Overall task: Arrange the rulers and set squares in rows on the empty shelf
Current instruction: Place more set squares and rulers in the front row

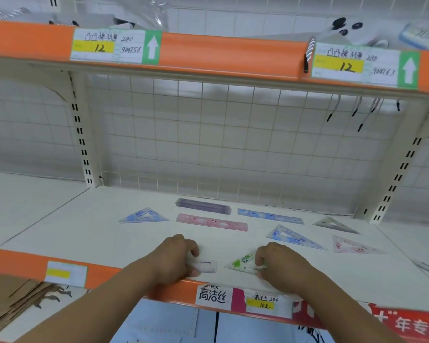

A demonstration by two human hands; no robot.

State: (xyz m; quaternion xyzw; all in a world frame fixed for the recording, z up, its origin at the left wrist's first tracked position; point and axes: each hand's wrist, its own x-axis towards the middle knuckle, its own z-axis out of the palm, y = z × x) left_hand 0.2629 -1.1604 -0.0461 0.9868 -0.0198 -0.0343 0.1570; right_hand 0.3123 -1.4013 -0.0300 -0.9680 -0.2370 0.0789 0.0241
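Down at the front lip of the shelf [84, 231], both hands busy with the two nearest pieces. Left hand [176, 258] curled over the left end of a pale ruler [207, 266], fingertips on top and thumb tucked at the near edge, so gripping rather than merely pressing. Rest of the ruler sticking out to the right of the knuckles, flat on the board and roughly parallel to the front edge. Right hand [282, 266] pinching the right corner of a green set square [243, 263], fingers bent and close together. Free point of the triangle aimed left at the ruler's end, near it but apart. Probably held by the ends like this to slide each piece square to the edge without covering it, and to begin a front row. Farther back, flat and lengthwise along the wire backing [208, 134]: a purple ruler [203, 206], a pink ruler [212, 222] just in front of it, a blue ruler [270, 216] to the right. Triangles around them: a left blue set square [144, 215], a right blue set square [292, 237], then a grey set square [334, 225] and a pink set square [354, 247] farther right, all well apart from either hand. Long edges mostly running left to right, likely for tidy lines readable from the aisle. Spacing loose, rows not yet even.
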